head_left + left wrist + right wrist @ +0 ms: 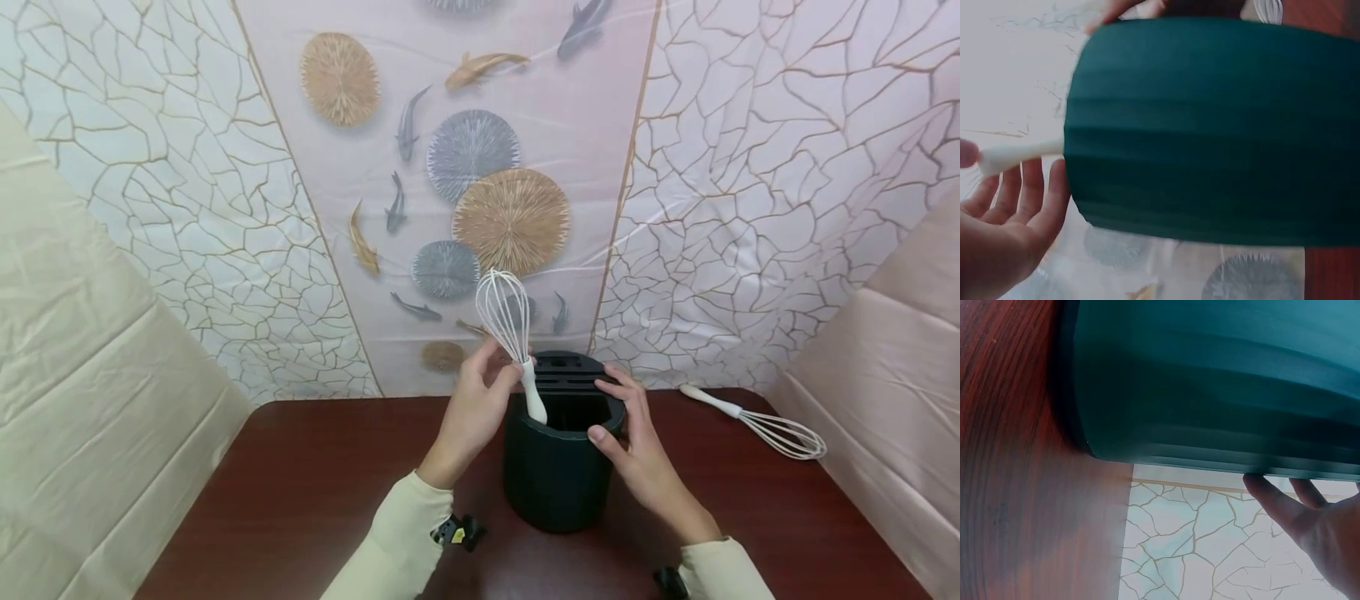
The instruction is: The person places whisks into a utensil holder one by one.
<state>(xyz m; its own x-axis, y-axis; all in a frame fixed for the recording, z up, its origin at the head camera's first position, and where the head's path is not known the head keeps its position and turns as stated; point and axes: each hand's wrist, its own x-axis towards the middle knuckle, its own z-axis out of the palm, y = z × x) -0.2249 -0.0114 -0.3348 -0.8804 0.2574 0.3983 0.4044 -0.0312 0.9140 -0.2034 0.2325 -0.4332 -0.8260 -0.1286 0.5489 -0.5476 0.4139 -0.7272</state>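
A white whisk (pixel 532 392) stands tilted, wire loops upward, with the end of its handle inside the mouth of a dark green utensil holder (pixel 558 479). My left hand (pixel 476 404) pinches it where the wires meet the handle. In the left wrist view, the pale handle (pixel 1025 153) passes behind the rim of the holder, with the left fingers just below. My right hand (pixel 645 450) grips the holder's right side, thumb on the near rim and fingers toward the slotted back part. Right fingertips touch its wall (pixel 1210 394) in the right wrist view.
A second white whisk (pixel 729 408) lies on the dark red wooden table (pixel 330 483) to the right, toward the back edge. Patterned cloth (pixel 420 200) hangs behind the table, and beige cloth panels (pixel 82 400) flank both sides.
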